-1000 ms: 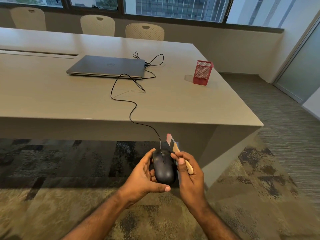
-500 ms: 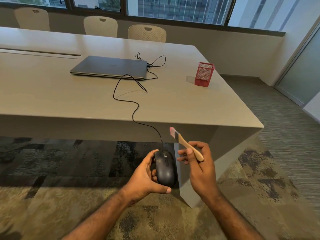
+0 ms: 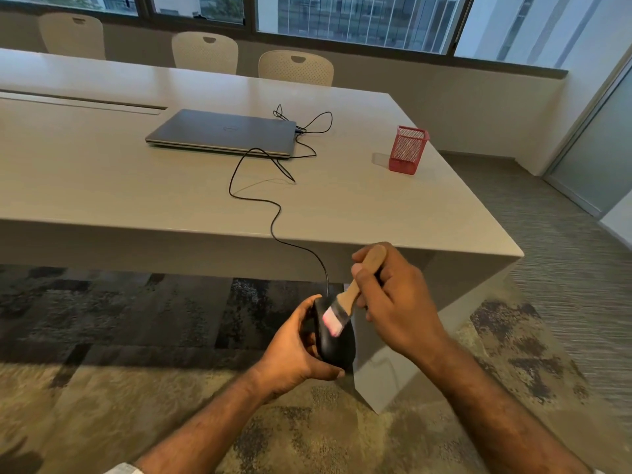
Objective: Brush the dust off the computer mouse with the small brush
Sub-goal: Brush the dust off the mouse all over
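Mouse (image 3: pixel 337 347), black and wired, sat low in the centre of the frame, off the table (image 3: pixel 102 186), cupped by the left hand (image 3: pixel 294 350) with fingers curled round its side. The right hand (image 3: pixel 393 302) pinched the wooden handle of the small brush (image 3: pixel 345 302), its pink bristles resting on the mouse's top. A cable (image 3: pixel 273 213) ran over the pale table edge up to a closed laptop (image 3: pixel 225 131). A red mesh cup (image 3: pixel 407 150) stood at right. Beige chairs (image 3: pixel 205 51) lined windows along the top; patterned carpet (image 3: pixel 102 336) lay below.
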A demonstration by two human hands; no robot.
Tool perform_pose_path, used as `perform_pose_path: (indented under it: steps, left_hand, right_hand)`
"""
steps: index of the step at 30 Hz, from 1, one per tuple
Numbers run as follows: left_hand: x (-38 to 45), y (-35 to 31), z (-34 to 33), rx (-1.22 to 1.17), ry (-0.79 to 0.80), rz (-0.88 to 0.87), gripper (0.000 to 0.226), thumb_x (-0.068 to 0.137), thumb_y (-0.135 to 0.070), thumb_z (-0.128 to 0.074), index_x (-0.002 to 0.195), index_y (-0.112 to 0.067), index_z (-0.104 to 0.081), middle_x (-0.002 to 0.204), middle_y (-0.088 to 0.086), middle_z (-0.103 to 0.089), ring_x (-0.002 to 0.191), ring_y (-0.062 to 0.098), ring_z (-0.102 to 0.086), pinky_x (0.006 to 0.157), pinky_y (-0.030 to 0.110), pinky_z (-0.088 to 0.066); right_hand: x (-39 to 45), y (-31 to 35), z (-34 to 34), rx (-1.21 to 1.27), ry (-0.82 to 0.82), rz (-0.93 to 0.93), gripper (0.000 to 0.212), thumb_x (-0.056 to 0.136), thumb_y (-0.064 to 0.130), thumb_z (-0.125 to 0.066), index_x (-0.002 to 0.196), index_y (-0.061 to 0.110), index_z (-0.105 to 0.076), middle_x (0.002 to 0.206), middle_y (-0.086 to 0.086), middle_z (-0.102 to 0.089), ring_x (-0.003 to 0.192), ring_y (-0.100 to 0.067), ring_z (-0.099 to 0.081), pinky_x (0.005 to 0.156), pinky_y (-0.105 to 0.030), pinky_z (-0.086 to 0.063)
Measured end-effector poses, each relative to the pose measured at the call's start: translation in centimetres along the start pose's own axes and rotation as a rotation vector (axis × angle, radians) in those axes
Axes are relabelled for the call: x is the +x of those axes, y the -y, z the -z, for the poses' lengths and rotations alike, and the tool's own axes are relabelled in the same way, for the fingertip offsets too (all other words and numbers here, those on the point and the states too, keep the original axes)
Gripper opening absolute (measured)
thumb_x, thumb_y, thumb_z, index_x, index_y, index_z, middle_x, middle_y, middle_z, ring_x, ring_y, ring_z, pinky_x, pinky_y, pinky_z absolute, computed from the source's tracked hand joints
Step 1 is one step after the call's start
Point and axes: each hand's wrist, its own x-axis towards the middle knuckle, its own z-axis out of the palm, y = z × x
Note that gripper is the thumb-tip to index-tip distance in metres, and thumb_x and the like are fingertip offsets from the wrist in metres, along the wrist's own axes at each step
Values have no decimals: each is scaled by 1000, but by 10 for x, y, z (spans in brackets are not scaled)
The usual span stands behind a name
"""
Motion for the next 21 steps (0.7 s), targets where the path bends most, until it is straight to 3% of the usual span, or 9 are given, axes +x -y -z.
perform_pose_path:
  steps: [5, 10, 15, 18, 21]
  left_hand:
    - [0, -4, -2, 2, 17, -6, 113, 51, 11, -93, 141, -36, -44, 132, -3, -67, 120, 17, -67, 88, 35, -60]
    - [1, -2, -2, 20, 27, -2, 119, 51, 11, -93, 148, -29, -39, 137, 1, -64, 124, 21, -65, 99, 49, -57]
    - [-1, -1, -3, 64, 23, -15, 107, 52, 9, -93, 139, -32, -48, 131, 8, -66, 119, 26, -67, 95, 53, -58]
    - [-2, -2, -4, 63, 4, -6, 109, 51, 12, -93, 142, -25, -46, 125, 7, -69, 114, 23, -70, 91, 47, -61]
    - [-1, -5, -4, 107, 6, -13, 108, 52, 9, -94, 142, -22, -45, 111, -8, -73, 102, 10, -73, 78, 28, -61]
  right_hand:
    - [0, 7, -9, -204, 135, 19, 9, 100, 32, -47, 98, 25, -52, 75, 7, -61, 68, -15, -61, 66, -47, -53]
    - [1, 5, -19, -261, 114, 4, 9, 100, 36, -45, 98, 28, -50, 76, 9, -59, 69, -9, -59, 65, -40, -54]
    - [4, 10, -26, -226, 46, 25, 13, 100, 36, -45, 102, 25, -52, 75, 8, -60, 67, -10, -60, 62, -39, -54]
    - [8, 14, -26, -205, 29, 45, 13, 97, 37, -45, 100, 27, -53, 71, 12, -58, 64, -8, -58, 58, -34, -51]
    - [10, 15, -29, -329, 218, 39, 8, 99, 34, -46, 99, 27, -50, 73, 10, -57, 66, -10, -57, 60, -34, -49]
